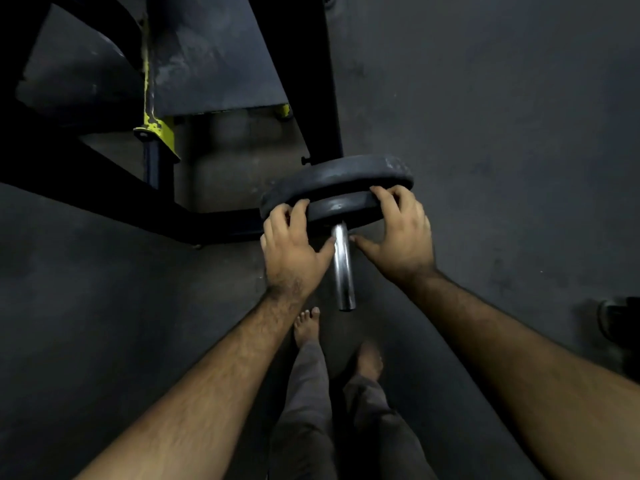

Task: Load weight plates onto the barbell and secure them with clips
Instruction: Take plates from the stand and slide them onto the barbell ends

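The chrome barbell sleeve (343, 268) points toward me at the centre of the head view. Two black weight plates sit on it: a large plate (337, 174) farther along and a smaller plate (341, 206) pressed against its near face. My left hand (292, 242) grips the left rim of the smaller plate, thumb reaching toward the sleeve. On the right rim, my right hand (398, 230) holds the same plate, fingers curled over its edge. No clip is visible on the sleeve.
A dark rack frame (104, 188) with a yellow bracket (157, 131) stands at the left and behind the plates. A black upright (311, 81) rises behind them. My bare feet (306, 327) stand on the dark floor below the sleeve. A dark object (620, 323) lies at the right edge.
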